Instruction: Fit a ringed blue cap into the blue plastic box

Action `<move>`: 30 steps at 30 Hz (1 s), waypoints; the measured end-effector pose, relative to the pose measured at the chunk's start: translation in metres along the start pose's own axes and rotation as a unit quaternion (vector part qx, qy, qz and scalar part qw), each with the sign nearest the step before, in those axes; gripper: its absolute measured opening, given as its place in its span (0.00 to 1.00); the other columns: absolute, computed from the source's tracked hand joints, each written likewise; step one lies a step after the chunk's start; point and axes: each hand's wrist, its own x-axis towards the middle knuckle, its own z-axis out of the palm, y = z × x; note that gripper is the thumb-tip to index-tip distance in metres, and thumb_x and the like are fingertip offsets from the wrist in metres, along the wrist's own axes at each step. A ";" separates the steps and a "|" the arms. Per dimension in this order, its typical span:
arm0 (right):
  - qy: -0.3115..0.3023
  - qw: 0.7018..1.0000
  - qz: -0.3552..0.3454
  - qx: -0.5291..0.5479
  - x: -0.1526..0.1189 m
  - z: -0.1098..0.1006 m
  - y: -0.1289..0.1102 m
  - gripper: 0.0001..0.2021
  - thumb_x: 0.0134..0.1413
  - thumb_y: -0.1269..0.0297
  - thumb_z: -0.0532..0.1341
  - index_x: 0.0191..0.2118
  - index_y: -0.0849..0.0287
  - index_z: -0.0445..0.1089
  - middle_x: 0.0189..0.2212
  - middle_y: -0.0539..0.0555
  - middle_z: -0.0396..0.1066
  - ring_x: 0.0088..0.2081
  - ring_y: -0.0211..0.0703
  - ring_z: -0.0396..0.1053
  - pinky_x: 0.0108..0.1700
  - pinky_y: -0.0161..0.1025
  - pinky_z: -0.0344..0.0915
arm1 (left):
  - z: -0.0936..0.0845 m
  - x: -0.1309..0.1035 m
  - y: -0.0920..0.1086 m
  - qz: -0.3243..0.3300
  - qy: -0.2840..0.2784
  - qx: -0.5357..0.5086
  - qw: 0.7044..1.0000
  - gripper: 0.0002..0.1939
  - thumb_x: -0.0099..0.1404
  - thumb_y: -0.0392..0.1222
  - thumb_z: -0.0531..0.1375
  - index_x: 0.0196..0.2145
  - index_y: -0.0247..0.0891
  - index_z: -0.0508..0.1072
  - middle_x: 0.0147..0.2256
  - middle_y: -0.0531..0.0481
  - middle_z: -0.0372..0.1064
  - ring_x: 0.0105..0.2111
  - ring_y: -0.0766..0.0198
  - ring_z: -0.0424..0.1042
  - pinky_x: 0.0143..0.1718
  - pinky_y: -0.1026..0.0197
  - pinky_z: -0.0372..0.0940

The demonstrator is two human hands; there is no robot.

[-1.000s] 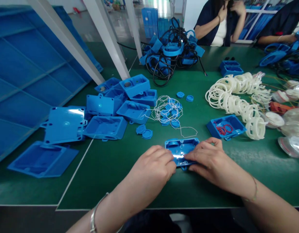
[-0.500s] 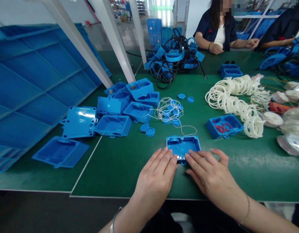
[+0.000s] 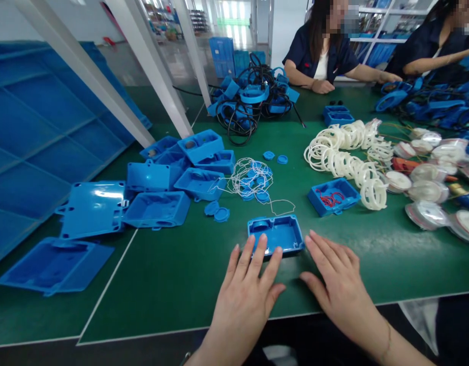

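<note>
- Left hand (image 3: 246, 292): flat, palm down on the green table (image 3: 173, 274), fingers spread and extended away from the body; the fingertips (image 3: 263, 240) overlap the near edge of the blue housing, gripping nothing.
- Right hand (image 3: 339, 284): likewise flat and open, palm down, fingers pointing forward and slightly left; its fingertips lie just beside the housing's near right corner, holding nothing.
- Blue housing (image 3: 277, 234): an open, shallow rectangular plastic shell, cavity facing up, resting on the table directly ahead of both hands; long axis runs left to right, with a rounded boss at its far left corner.
- Thin white cord (image 3: 282, 206): a loose loop just beyond the housing, leading to a tangle over small blue caps (image 3: 257, 185).
- Small blue tray (image 3: 333, 195): to the right and beyond, holding red rings.
- White ring coils (image 3: 348, 157): a heaped row farther right.
- Pile of blue housings (image 3: 181, 173): left of centre, with flat lids nearer the left edge.
- Corded blue units (image 3: 249, 101): a heap with black cables at the far side.
- Two seated people (image 3: 321, 51): beyond the table, arms resting on it.
</note>
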 end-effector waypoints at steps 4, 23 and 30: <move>-0.023 0.999 0.014 -0.018 0.003 -0.001 -0.009 0.20 0.61 0.57 0.54 0.57 0.54 0.60 0.57 0.53 0.62 0.55 0.49 0.60 0.56 0.51 0.47 | -0.003 0.002 -0.002 -0.006 -0.025 -0.009 1.000 0.23 0.65 0.55 0.51 0.57 0.51 0.58 0.61 0.47 0.50 0.60 0.48 0.50 0.55 0.38 0.55; -0.093 0.995 0.006 -0.040 0.042 0.009 0.002 0.37 0.58 0.41 0.40 0.64 0.66 0.46 0.63 0.59 0.49 0.59 0.58 0.48 0.54 0.55 0.48 | -0.007 0.027 -0.040 -0.030 -0.104 0.006 0.994 0.30 0.69 0.50 0.43 0.62 0.30 0.44 0.62 0.38 0.42 0.62 0.49 0.44 0.56 0.35 0.53; -0.119 0.992 0.022 -0.040 0.058 0.006 0.000 0.32 0.60 0.44 0.42 0.63 0.60 0.51 0.60 0.56 0.57 0.57 0.57 0.52 0.56 0.58 0.45 | -0.011 0.034 -0.046 -0.052 -0.136 -0.022 0.989 0.28 0.69 0.51 0.43 0.63 0.36 0.43 0.63 0.44 0.39 0.62 0.50 0.43 0.58 0.33 0.49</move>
